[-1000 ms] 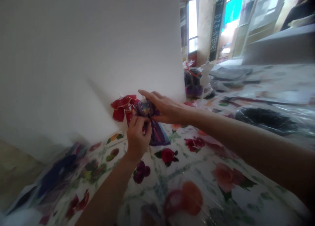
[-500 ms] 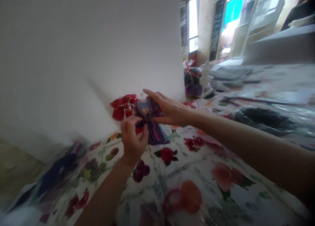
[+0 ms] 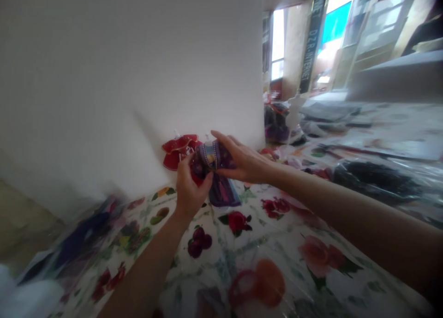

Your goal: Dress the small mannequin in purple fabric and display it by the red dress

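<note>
A small purple doll dress (image 3: 218, 179) stands on the flowered tablecloth (image 3: 263, 244) close to the white wall. My right hand (image 3: 242, 160) grips its upper part from the right, fingers laid over the bodice. My left hand (image 3: 189, 189) pinches the dress from the left at about waist height. Just behind it, a small red doll dress (image 3: 177, 149) leans against the wall, partly hidden by my left hand.
A white wall (image 3: 131, 78) rises right behind the dresses. Dark bagged items (image 3: 277, 124) and a small white mannequin bust (image 3: 295, 112) sit further back. A black heap under plastic (image 3: 377, 177) lies at right. Blurred blue fabric (image 3: 83, 235) lies at left.
My left hand has risen and closed in on the purple dress. My right hand stays on the bodice. The view has shifted slightly.
</note>
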### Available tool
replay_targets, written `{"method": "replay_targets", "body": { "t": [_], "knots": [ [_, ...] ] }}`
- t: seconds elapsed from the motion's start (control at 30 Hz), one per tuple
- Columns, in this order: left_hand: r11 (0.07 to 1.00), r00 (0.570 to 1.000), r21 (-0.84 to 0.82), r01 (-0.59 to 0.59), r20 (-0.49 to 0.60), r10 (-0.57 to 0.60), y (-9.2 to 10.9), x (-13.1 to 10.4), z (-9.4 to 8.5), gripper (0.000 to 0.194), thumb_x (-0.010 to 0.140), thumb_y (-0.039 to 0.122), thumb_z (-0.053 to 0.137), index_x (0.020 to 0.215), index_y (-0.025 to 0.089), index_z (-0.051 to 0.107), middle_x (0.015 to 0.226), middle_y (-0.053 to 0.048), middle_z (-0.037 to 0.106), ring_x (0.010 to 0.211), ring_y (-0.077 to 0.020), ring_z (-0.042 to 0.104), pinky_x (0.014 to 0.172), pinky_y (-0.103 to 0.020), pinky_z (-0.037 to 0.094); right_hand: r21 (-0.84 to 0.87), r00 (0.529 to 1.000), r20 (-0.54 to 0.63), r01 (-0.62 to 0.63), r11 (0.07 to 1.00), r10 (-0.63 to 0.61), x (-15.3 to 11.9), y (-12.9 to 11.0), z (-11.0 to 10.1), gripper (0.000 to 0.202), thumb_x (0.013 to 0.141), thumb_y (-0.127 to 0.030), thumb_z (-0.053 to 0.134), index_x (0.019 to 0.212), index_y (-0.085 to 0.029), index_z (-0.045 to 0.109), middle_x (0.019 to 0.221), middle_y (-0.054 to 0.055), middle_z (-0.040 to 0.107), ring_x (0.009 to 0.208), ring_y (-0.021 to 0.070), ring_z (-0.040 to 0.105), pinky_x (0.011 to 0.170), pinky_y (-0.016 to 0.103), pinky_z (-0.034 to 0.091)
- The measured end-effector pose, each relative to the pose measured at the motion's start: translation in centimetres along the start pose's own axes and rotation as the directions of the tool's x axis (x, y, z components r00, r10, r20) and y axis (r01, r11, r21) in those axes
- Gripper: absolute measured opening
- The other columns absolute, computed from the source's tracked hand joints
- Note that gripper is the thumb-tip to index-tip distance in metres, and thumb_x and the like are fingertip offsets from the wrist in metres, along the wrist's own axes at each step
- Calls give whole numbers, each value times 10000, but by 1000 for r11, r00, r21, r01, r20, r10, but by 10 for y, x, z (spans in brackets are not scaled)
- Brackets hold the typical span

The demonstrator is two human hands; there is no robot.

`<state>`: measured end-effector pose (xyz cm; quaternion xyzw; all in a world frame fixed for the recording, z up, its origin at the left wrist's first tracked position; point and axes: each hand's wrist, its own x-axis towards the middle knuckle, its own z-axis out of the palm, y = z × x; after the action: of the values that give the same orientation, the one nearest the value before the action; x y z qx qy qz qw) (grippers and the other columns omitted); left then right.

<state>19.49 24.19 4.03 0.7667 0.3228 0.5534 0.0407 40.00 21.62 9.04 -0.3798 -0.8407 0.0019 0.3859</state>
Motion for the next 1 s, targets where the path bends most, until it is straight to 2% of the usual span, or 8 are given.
{"method": "replay_targets", "body": {
  "t": [0.13,0.27,0.37,0.43,0.53,0.63,0.73,1.0],
  "knots": [
    [997,999,-62,39,38,-37,-2,1,3,662,814,275,690,1395,201,382,1327,-152,558,1206,-267,574,1027,-440,484,-28,998,23,-51,998,52,0,-3,2,878,816,-241,622,1556,-196,152,1315,184,499,967,271,600,844,441,509],
    [999,999,-42,34,38,-32,-3,0,1,659,809,229,666,1404,216,382,1312,-144,571,1206,-266,576,1014,-439,496,15,1000,-21,5,1000,-5,-5,-1,-1,840,812,-196,597,1541,-201,179,1329,179,495,1038,272,588,880,445,507],
    [1000,999,-22,20,39,-19,-3,-1,-3,642,823,231,645,1409,206,385,1353,-157,537,1256,-277,536,1055,-458,456,12,976,-215,25,1000,-22,-18,-5,-1,646,839,-218,596,1438,-194,356,1322,165,504,1170,279,532,955,442,474],
    [1000,999,-27,16,38,-15,-2,-1,-4,621,829,246,641,1399,192,401,1359,-162,526,1265,-279,523,1070,-461,437,24,940,-338,-35,999,41,-30,-10,6,366,866,-230,583,1225,-200,522,1145,117,597,1043,236,587,891,384,491],
    [993,998,-102,50,45,-45,0,3,-2,638,816,289,677,1385,183,410,1353,-157,530,1255,-277,528,1072,-454,433,120,958,-226,-153,981,177,-46,-17,23,72,888,-253,574,942,-205,568,819,28,630,718,151,596,690,289,474],
    [958,991,-259,126,75,-110,0,9,4,675,791,326,724,1369,186,404,1338,-142,546,1231,-263,554,1067,-425,441,195,944,-118,-283,939,308,-52,-15,42,127,864,-303,623,917,-199,572,743,0,627,637,125,567,615,258,423],
    [910,975,-354,217,131,-182,0,14,9,661,769,343,756,1326,189,436,1267,-114,596,1163,-245,598,1040,-394,459,210,906,-124,-374,903,404,-50,-11,54,177,835,-337,657,896,-196,570,678,-22,601,591,115,528,576,247,375],
    [859,949,-409,307,198,-245,-2,13,10,338,797,317,722,1078,179,596,1020,-52,675,970,-206,636,913,-326,487,87,905,-170,-381,921,390,-43,-19,63,167,813,-307,658,805,-192,537,647,-26,574,580,108,478,575,250,303]
  ]
}}
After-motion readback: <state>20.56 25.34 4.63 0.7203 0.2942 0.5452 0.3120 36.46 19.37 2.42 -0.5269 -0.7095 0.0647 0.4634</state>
